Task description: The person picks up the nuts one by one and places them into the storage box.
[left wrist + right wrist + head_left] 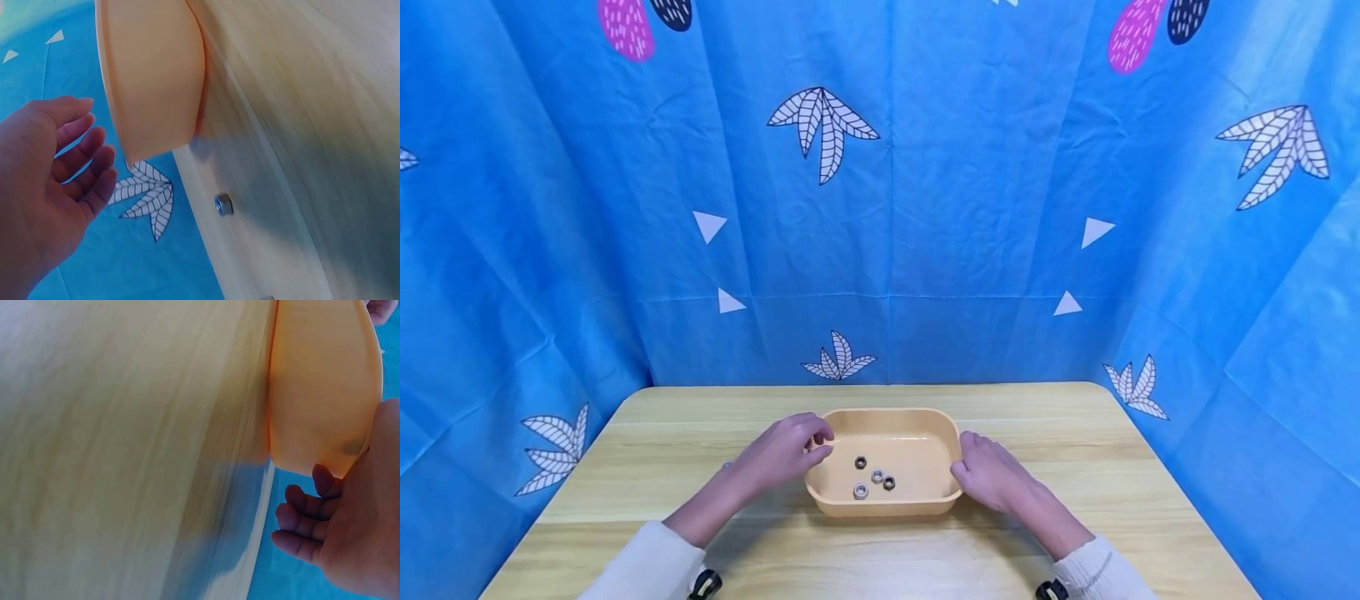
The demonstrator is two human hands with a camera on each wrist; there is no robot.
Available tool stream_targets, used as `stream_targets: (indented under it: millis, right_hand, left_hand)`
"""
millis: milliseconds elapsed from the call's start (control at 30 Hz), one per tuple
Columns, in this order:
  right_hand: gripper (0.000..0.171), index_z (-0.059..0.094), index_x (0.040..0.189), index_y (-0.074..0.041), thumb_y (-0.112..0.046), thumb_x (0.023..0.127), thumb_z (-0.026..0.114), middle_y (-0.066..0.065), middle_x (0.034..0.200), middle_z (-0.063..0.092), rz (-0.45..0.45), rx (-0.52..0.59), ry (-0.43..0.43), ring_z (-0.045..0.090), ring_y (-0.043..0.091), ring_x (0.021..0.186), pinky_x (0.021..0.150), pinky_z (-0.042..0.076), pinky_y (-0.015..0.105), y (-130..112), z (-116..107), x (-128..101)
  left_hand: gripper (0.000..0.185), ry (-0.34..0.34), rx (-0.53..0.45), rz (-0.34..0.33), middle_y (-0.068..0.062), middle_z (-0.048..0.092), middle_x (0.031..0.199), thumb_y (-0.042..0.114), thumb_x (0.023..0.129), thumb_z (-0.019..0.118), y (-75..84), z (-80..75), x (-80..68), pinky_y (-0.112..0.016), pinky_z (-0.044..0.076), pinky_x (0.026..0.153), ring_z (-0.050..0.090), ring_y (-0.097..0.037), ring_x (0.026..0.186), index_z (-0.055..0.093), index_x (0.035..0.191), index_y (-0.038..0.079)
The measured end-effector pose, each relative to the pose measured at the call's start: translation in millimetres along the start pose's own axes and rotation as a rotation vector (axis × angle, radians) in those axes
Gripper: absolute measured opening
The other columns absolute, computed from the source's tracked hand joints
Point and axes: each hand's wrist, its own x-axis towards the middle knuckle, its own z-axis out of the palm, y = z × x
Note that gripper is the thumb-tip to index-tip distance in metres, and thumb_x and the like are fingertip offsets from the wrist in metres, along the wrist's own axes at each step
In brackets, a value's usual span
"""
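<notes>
Our left hand sits at one end of the orange plastic tray, fingers loosely spread and grasping nothing; in the left wrist view a gap shows between the fingers and the tray's wall. Our right hand rests against the opposite end, thumb at the rim, fingers gently curled beneath the wall, not clamped. Between our hands, four metal nuts lie inside the tray. One more nut lies on the wooden worktop, just beside our left wrist.
</notes>
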Motion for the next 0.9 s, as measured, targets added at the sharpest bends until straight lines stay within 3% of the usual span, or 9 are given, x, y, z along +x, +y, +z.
stream_targets:
  millis: [233, 500, 900]
  right_hand:
    - [0.022, 0.057, 0.107, -0.003, -0.022, 0.097, 0.054, 0.003, 0.086, 0.052, -0.001, -0.004, -0.006, 0.047, 0.018, 0.076, 0.069, 0.04, 0.034, -1, 0, 1]
    - [0.024, 0.057, 0.11, -0.002, -0.022, 0.097, 0.054, 0.003, 0.086, 0.053, 0.009, 0.008, -0.01, 0.048, 0.018, 0.076, 0.068, 0.041, 0.033, 0, 0, 0]
    - [0.022, 0.057, 0.108, -0.002, -0.02, 0.096, 0.054, 0.003, 0.086, 0.053, -0.001, 0.005, 0.006, 0.048, 0.017, 0.075, 0.068, 0.041, 0.034, -2, -2, -1]
  left_hand:
    - [0.02, 0.012, -0.022, -0.108, 0.004, 0.072, 0.103, 0.018, 0.094, 0.076, -19.9, -8.9, -14.4, -0.023, 0.057, 0.076, 0.066, -0.013, 0.092, 0.074, 0.113, 0.011]
    - [0.021, 0.011, -0.002, -0.214, -0.001, 0.073, 0.11, 0.02, 0.093, 0.077, -42.8, -19.1, -29.6, -0.024, 0.055, 0.073, 0.064, -0.014, 0.09, 0.073, 0.113, 0.013]
    - [0.026, 0.038, 0.005, -0.25, -0.005, 0.074, 0.112, 0.017, 0.092, 0.078, -77.9, -21.6, -57.9, -0.029, 0.055, 0.075, 0.063, -0.014, 0.089, 0.073, 0.116, 0.008]
